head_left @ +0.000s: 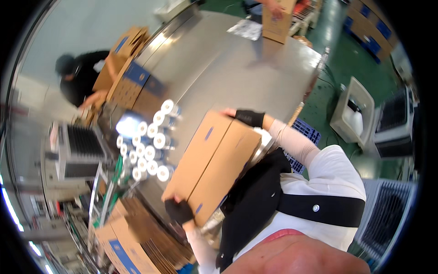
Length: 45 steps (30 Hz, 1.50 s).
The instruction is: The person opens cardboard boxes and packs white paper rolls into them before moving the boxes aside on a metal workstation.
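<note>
A closed brown cardboard box (205,157) with a seam along its top lies on the metal table (219,64) close to my body. Black fingerless gloves cover both hands. My left hand (179,210) grips the box's near-left end, with the fingers bent over its edge. At the opposite end, my right hand (246,117) is pressed to the corner, its fingertips partly hidden behind the cardboard. To the left of the box, several white rolls (159,140) stand in a cluster on the table.
Flattened cartons (123,244) are stacked at lower left. A person in black (82,75) handles open cartons at far left; another person's hand (275,9) holds a box (277,27) at the far edge. A pale bin (351,114) stands right, on the floor.
</note>
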Each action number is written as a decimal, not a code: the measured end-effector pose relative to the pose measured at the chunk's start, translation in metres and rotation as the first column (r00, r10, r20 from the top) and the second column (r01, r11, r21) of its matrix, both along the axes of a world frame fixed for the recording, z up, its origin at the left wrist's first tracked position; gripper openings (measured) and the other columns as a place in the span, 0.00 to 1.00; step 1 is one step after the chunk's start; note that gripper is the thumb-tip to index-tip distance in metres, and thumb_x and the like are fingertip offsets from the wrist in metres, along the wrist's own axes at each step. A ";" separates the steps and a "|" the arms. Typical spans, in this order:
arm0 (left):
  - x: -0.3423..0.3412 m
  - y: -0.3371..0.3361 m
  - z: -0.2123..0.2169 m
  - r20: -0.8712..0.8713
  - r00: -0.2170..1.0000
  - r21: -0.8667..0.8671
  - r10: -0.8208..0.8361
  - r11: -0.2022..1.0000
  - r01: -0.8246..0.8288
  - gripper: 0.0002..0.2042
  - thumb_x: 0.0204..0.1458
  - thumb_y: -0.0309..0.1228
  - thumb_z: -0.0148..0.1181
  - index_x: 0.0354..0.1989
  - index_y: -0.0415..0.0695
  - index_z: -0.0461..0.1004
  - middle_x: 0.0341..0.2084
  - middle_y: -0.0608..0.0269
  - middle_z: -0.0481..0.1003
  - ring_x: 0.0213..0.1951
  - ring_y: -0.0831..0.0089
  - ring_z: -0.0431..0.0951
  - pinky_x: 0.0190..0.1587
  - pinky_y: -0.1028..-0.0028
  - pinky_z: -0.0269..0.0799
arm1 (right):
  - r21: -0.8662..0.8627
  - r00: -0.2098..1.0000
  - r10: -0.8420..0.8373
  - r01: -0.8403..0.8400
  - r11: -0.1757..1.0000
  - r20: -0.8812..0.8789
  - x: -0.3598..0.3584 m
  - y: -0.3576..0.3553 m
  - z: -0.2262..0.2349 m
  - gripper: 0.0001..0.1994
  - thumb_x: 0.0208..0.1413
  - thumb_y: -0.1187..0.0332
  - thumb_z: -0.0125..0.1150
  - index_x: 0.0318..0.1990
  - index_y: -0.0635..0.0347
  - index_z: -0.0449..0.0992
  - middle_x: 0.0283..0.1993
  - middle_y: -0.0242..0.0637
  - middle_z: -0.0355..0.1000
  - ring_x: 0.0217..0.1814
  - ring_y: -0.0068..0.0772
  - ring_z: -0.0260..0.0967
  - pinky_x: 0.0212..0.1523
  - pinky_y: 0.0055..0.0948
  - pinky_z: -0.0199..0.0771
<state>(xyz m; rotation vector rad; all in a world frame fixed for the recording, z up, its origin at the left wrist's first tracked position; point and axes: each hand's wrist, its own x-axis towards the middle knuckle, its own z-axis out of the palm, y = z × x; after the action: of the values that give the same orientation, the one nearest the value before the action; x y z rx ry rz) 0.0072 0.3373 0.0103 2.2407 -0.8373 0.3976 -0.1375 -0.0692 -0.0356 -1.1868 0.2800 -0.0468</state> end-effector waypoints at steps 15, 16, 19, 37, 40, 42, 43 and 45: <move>0.114 0.089 0.013 -0.323 0.889 -0.078 0.324 0.927 -0.366 0.11 0.52 0.33 0.46 0.39 0.40 0.69 0.34 0.55 0.72 0.38 0.63 0.72 0.43 0.67 0.67 | -0.589 0.977 -0.206 0.135 0.797 -0.054 -0.094 0.067 -0.111 0.19 0.51 0.55 0.52 0.40 0.63 0.74 0.34 0.51 0.74 0.37 0.42 0.71 0.40 0.38 0.68; 0.111 0.073 0.024 -0.360 0.904 -0.187 0.230 0.932 -0.312 0.12 0.52 0.33 0.46 0.39 0.40 0.68 0.35 0.55 0.72 0.38 0.63 0.71 0.43 0.67 0.68 | -0.563 0.987 -0.146 0.086 0.822 -0.062 -0.088 0.048 -0.084 0.18 0.52 0.57 0.53 0.40 0.64 0.73 0.32 0.48 0.74 0.36 0.36 0.70 0.40 0.33 0.68; 0.088 0.021 0.032 -0.522 0.849 -0.471 -0.082 0.858 -0.207 0.13 0.52 0.35 0.47 0.40 0.40 0.68 0.35 0.57 0.71 0.38 0.64 0.71 0.44 0.66 0.68 | -0.525 0.941 -0.320 0.330 0.784 0.114 -0.082 0.014 -0.012 0.17 0.52 0.58 0.55 0.41 0.61 0.74 0.34 0.41 0.74 0.38 0.29 0.69 0.43 0.30 0.68; -0.042 -0.110 -0.067 -0.483 0.872 -0.716 -0.080 0.609 -0.341 0.25 0.56 0.50 0.42 0.55 0.46 0.63 0.55 0.56 0.64 0.53 0.64 0.65 0.55 0.64 0.59 | -0.438 0.900 0.261 -0.090 0.894 0.348 0.000 0.177 0.108 0.30 0.48 0.56 0.60 0.57 0.60 0.63 0.44 0.44 0.72 0.49 0.37 0.69 0.49 0.33 0.65; 0.013 -0.057 -0.009 -0.726 0.400 -0.668 -0.559 0.711 -0.220 0.27 0.50 0.34 0.49 0.60 0.39 0.58 0.50 0.50 0.69 0.49 0.63 0.69 0.53 0.66 0.62 | -0.533 0.835 0.547 -0.491 0.689 -0.063 -0.001 0.180 0.088 0.31 0.52 0.55 0.58 0.61 0.59 0.59 0.57 0.45 0.64 0.60 0.42 0.60 0.59 0.35 0.58; 0.035 -0.040 -0.029 -0.764 0.577 -0.376 -0.289 0.926 -0.034 0.26 0.46 0.26 0.52 0.57 0.37 0.61 0.46 0.52 0.72 0.46 0.64 0.71 0.51 0.68 0.64 | -0.598 0.842 0.537 -0.459 0.657 -0.056 -0.004 0.156 0.121 0.30 0.52 0.54 0.58 0.60 0.58 0.61 0.58 0.45 0.64 0.61 0.42 0.59 0.60 0.36 0.58; 0.047 -0.025 -0.042 -0.786 0.574 -0.262 -0.229 0.965 0.025 0.26 0.44 0.24 0.52 0.56 0.37 0.63 0.44 0.53 0.72 0.45 0.65 0.72 0.49 0.69 0.65 | -0.626 0.845 0.532 -0.444 0.641 -0.055 -0.004 0.139 0.135 0.30 0.52 0.54 0.59 0.60 0.58 0.61 0.58 0.45 0.63 0.62 0.42 0.58 0.60 0.37 0.57; 0.055 -0.025 -0.052 -0.816 0.547 -0.127 -0.185 0.982 0.143 0.25 0.43 0.22 0.53 0.54 0.36 0.65 0.42 0.55 0.73 0.43 0.67 0.72 0.47 0.70 0.66 | -0.772 0.969 0.158 0.050 0.634 0.192 0.000 0.097 0.111 0.31 0.47 0.53 0.61 0.57 0.59 0.64 0.49 0.46 0.69 0.51 0.44 0.66 0.52 0.36 0.64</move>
<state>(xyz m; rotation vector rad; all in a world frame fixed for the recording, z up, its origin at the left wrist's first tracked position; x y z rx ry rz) 0.0622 0.3121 -0.0412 1.9270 -0.4801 -0.7137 -0.1372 0.0275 0.0750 -2.0450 -0.0193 -0.2856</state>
